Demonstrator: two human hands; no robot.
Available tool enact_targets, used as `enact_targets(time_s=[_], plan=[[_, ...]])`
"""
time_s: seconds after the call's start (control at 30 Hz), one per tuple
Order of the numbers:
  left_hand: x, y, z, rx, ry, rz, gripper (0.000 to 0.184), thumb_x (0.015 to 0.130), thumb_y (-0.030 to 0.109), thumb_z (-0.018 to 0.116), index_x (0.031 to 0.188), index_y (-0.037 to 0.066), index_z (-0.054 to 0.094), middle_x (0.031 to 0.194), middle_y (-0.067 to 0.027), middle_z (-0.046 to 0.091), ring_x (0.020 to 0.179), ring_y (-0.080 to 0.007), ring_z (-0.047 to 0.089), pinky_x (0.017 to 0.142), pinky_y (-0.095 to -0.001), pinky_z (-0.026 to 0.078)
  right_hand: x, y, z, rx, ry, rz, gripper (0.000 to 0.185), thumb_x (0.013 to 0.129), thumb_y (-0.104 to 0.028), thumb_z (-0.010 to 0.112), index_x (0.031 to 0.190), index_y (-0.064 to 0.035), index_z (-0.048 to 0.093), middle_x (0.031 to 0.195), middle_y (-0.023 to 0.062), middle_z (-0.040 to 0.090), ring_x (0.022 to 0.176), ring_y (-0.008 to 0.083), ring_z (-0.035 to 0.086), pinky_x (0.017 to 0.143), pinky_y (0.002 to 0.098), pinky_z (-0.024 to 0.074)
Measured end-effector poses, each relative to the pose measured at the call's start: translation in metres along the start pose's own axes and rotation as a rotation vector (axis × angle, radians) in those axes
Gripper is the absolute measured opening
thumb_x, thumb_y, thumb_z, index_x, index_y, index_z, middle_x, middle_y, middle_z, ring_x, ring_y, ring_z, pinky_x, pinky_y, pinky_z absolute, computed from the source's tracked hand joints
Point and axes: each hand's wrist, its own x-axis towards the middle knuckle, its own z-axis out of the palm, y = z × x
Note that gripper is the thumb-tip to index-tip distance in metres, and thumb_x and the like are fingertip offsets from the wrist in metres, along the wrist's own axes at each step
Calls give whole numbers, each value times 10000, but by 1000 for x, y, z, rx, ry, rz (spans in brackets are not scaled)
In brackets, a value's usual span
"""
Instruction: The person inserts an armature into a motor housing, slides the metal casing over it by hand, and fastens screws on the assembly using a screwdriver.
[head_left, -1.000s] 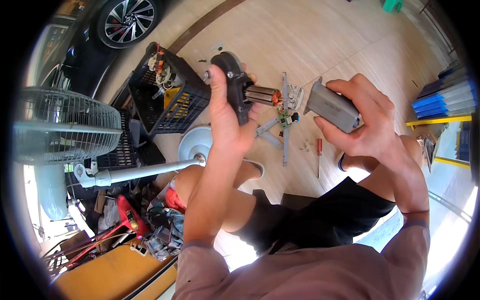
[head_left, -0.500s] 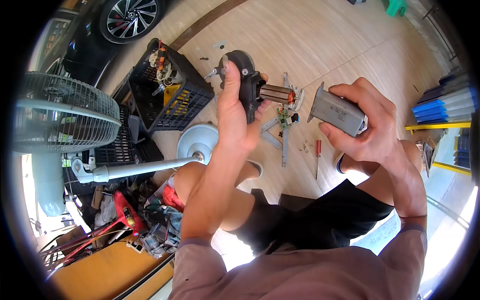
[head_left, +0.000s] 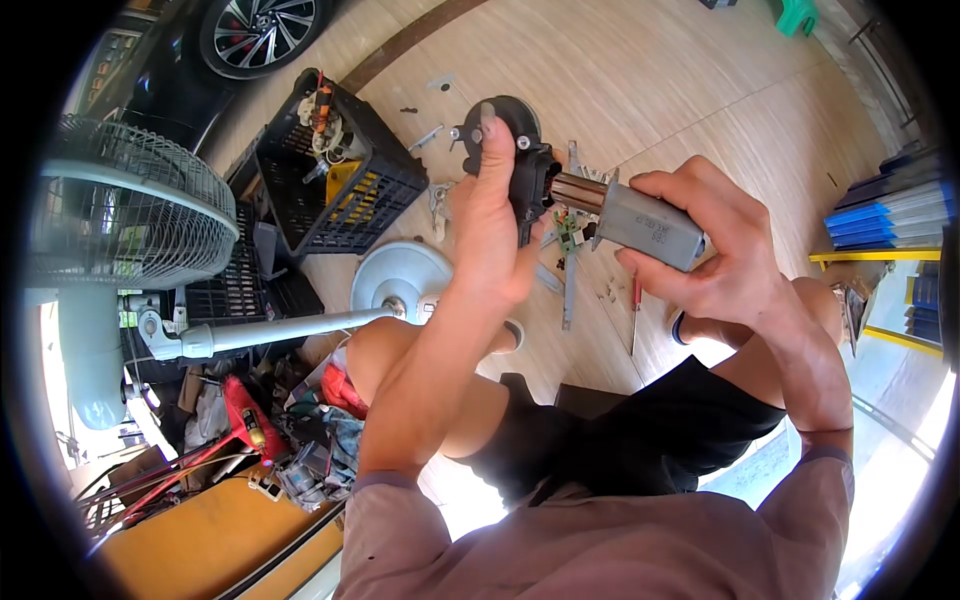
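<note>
Well, Two Hands Held One Motor in Two Parts

Two bare hands were up over the floor [head_left: 690, 90], and each had one part. One black gear housing [head_left: 528, 190] was on the left, with one armature [head_left: 578, 191] sticking out of it. One metal can [head_left: 652, 226] was on the right. Down below lay one red-handled screwdriver [head_left: 636, 294] and one green circuit board [head_left: 569, 234]. One standing fan [head_left: 150, 205], one car wheel [head_left: 262, 36] and one green stool [head_left: 797, 15] were further off.

The gear housing was dark, with a round end and a small shiny bolt. The armature was a shiny brown and silver rod with long stripes. The can was gray and smooth, with a flat lip at one end and dark marks on its side. The armature's far end was hidden at the can's lip, and I could not tell how deep it went.

The left hand [head_left: 488, 235] was wrapped around the gear housing, its thumb pressed on the front and its fingers mostly hidden behind. The right hand [head_left: 738, 240] pinched the can, thumb on the lower edge and fingers along the top, spread just as wide as the can.
</note>
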Motion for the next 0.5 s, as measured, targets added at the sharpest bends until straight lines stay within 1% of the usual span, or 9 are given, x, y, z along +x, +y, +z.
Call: enact_targets(time_s=[0.2,0.3,0.4,0.5], plan=[[2,-4,-1,-34,14,-24,417,923,584,632,1038,184,639,909,7,689,846,-103,610,773,-282,451,-2,1,7,-36,24,14,456,708,-89,842,1123,-21,666,870,96,609,698,232,641,595,316,528],[3,-6,0,-52,5,-5,416,925,574,637,1041,174,637,910,4,687,815,-95,614,720,-264,452,-1,0,6,-45,16,22,455,713,-90,841,1127,-18,664,876,100,614,700,237,642,608,322,532],[1,-5,2,43,-57,4,422,922,566,651,1037,160,637,895,2,683,773,-81,610,647,-242,429,0,1,5,-47,-9,30,456,721,-97,838,1133,-13,661,877,103,620,703,243,642,620,326,536],[-11,-7,22,25,-37,85,472,919,518,685,974,52,633,827,-36,655,697,-101,601,603,-259,473,-3,5,7,-37,-52,74,459,728,-108,836,1139,-9,659,875,105,625,708,246,645,627,328,538]])
